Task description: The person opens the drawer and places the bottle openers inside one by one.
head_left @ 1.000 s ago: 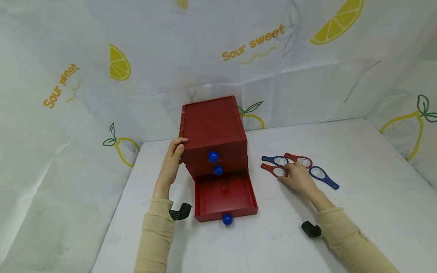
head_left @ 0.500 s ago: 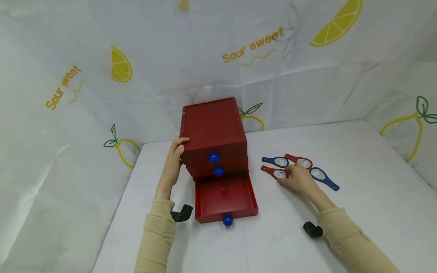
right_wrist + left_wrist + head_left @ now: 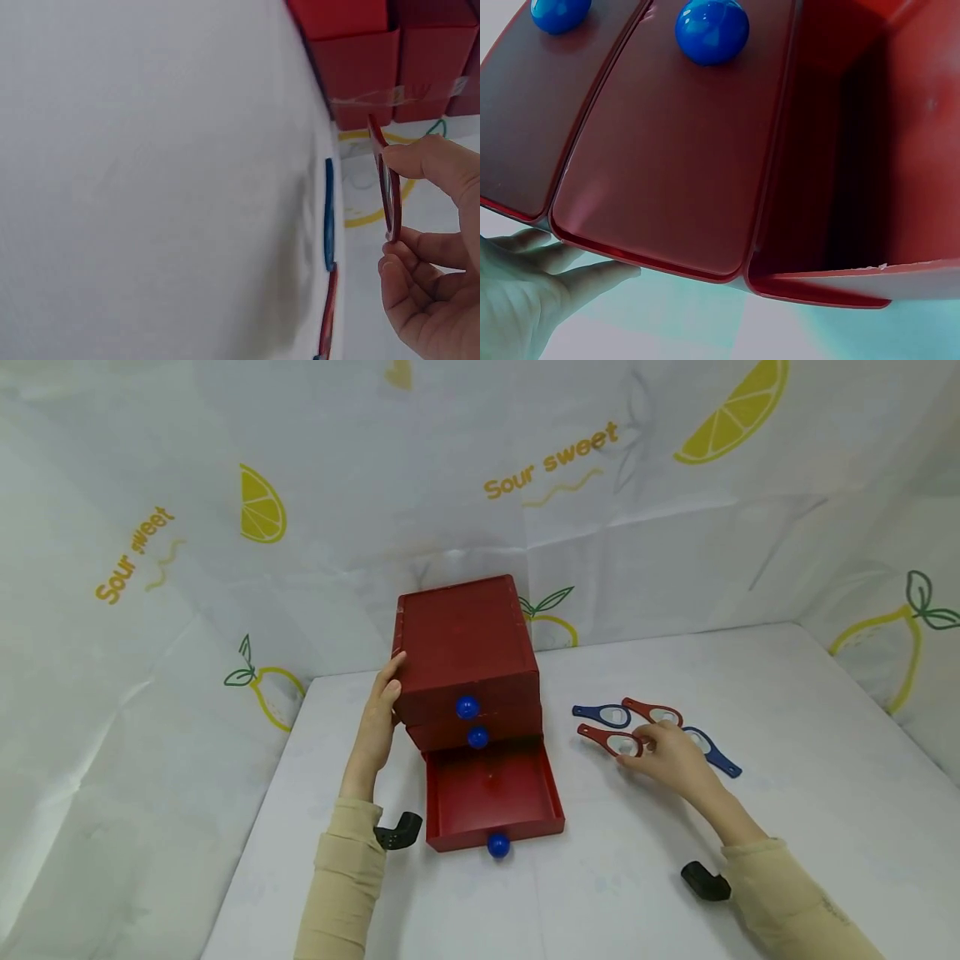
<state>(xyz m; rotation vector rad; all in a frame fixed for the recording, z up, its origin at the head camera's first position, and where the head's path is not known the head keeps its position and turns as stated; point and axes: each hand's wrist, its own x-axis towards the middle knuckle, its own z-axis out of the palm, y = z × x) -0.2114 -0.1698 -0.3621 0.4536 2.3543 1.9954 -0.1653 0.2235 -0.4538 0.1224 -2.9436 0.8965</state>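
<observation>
My right hand [image 3: 670, 762] pinches a red magnifying glass [image 3: 596, 735] by its round rim, with the handle pointing left. In the right wrist view this red magnifying glass [image 3: 377, 139] is seen nearly edge-on, raised off the table between thumb and fingers of the right hand [image 3: 435, 262]. My left hand [image 3: 372, 727] rests against the left side of a red drawer cabinet [image 3: 465, 635]. The left wrist view shows the left hand [image 3: 517, 289] with its fingers extended along the cabinet's side. The cabinet's bottom drawer [image 3: 491, 793] is pulled out and holds nothing.
Behind the right hand lie a blue magnifying glass [image 3: 592, 712], a red one [image 3: 637, 706] and another blue one [image 3: 723, 764], partly covered by the hand. Blue ball knobs [image 3: 467, 707] stick out from the drawer fronts. A printed white cloth [image 3: 420, 460] hangs behind the table.
The right hand has gripped the near red magnifying glass, lifted it slightly off the table and shifted a little right. The left hand stays at the cabinet, its fingertips slightly shifted.
</observation>
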